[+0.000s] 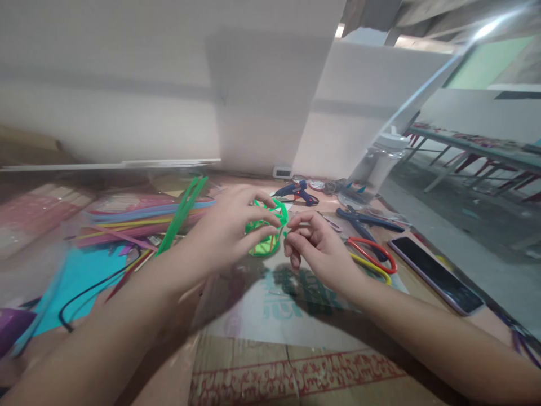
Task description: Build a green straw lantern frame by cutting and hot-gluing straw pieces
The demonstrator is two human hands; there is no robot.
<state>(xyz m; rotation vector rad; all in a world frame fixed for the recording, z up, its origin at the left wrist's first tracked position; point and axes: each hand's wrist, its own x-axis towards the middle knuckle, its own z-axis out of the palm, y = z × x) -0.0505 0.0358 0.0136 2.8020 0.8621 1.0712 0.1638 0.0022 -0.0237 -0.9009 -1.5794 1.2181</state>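
Note:
My left hand [243,223] is closed around a bright green, wheel-like piece [276,211] with a rounded rim and spokes. Its palm faces down and the fingers hide part of the piece. Just to the right, my right hand [313,245] has its fingers curled and the thumb drawn in towards them. Whatever those fingertips hold, if anything, is too small to make out. Both hands are above a translucent plastic sheet [236,321] with teal print. Behind the green piece lies a blue hot glue gun [298,192] with a small red light.
Green strips [181,217] and a bundle of coloured strips [139,217] lie left, near blue sheet material [97,276]. Rightward are dark-handled pliers [359,223], red-and-yellow-handled scissors [374,251], a phone [435,273] and a clear bottle [372,169]. A white panel [169,84] stands behind.

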